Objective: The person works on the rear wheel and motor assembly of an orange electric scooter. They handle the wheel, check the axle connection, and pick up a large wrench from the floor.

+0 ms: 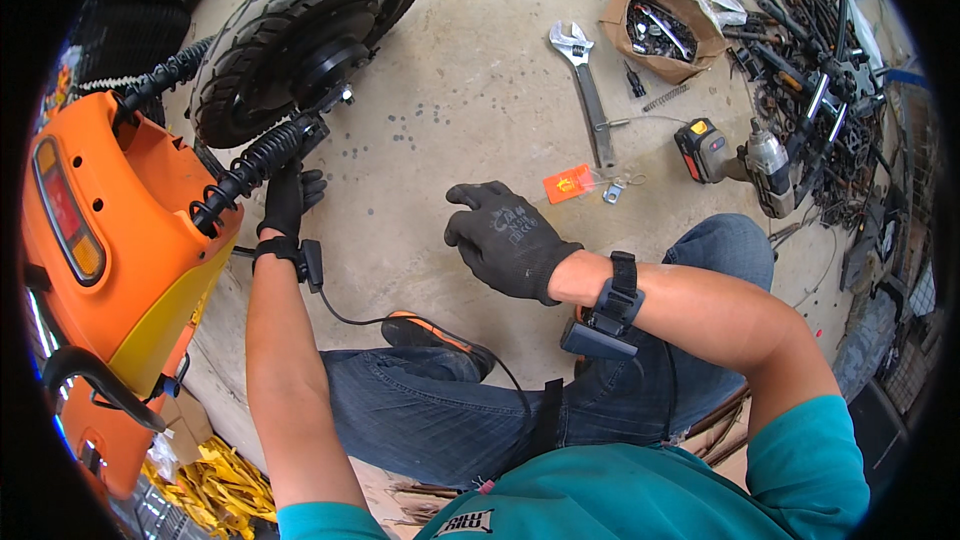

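Observation:
My left hand in a black glove is at the lower end of the black coil-spring shock beside the wheel, fingers curled, partly behind the spring; what they grip is hidden. The shock joins the orange rear body with its tail lamp. My right hand, also gloved, hovers over the concrete, empty, with fingers loosely bent and apart. Just beyond it lie an orange tag and a small metal bracket. A large adjustable wrench lies farther off.
A cordless impact driver sits at right. A paper bag of small hardware, a loose spring and a pile of metal parts are beyond. Yellow material lies at lower left. My bent legs are below my hands.

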Motion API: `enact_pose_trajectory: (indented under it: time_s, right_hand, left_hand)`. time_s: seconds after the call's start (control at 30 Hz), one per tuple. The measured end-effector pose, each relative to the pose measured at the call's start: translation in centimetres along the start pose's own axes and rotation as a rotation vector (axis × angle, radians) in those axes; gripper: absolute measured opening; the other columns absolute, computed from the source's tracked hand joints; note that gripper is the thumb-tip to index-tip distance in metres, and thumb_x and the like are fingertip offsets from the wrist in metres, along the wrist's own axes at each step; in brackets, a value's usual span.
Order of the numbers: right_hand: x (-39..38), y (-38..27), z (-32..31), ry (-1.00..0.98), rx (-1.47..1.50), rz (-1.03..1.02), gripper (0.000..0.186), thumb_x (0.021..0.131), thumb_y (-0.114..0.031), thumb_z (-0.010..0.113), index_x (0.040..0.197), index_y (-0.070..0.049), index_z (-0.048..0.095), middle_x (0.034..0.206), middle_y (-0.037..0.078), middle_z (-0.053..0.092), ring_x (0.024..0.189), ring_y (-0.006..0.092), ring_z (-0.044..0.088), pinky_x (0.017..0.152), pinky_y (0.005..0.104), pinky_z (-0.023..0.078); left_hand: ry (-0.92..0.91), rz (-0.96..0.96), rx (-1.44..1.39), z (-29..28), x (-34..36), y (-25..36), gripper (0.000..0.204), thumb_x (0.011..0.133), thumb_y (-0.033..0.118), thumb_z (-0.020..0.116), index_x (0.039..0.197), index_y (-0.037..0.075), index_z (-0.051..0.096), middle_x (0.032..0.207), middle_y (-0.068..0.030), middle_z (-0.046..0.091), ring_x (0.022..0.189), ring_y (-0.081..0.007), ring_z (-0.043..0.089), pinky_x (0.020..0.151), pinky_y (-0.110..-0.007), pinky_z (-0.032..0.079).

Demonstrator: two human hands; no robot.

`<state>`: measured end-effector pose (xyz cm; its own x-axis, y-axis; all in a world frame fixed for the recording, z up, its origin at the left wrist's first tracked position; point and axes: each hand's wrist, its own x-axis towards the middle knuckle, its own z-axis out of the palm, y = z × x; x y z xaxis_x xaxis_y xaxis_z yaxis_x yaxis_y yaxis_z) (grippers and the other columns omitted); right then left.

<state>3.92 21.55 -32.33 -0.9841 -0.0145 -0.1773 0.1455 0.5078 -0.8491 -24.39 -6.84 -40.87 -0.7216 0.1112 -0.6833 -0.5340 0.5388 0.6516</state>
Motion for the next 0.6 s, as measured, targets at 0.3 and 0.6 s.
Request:
enact_pose_trajectory:
  time_s: [0.3, 0.6]
  right_hand:
    - [0.01, -0.04, -0.09, -0.015, -0.011, 0.005, 0.016, 0.082, -0.008, 0.063, 0.096, -0.006, 0.07, 0.132, 0.023, 0.057, 0.118, 0.0411, 0.054, 0.097, 0.0463, 0.048]
    - [-0.02, 0.05, 0.15, -0.004, -0.036, 0.011, 0.015, 0.08, -0.01, 0.063, 0.093, -0.007, 0.07, 0.135, 0.019, 0.056, 0.121, 0.0368, 0.053, 0.099, 0.0449, 0.046]
  left_hand:
    - [0.004, -0.003, -0.001, 0.05, -0.02, 0.1, 0.043, 0.101, 0.049, 0.047, 0.121, 0.011, 0.05, 0.101, -0.0137, 0.068, 0.08, -0.0217, 0.069, 0.07, -0.034, 0.057]
    - [0.003, -0.007, -0.012, 0.27, -0.39, 0.58, 0.046, 0.102, 0.045, 0.049, 0.124, 0.005, 0.045, 0.097, -0.0143, 0.069, 0.073, -0.0207, 0.068, 0.067, -0.034, 0.058]
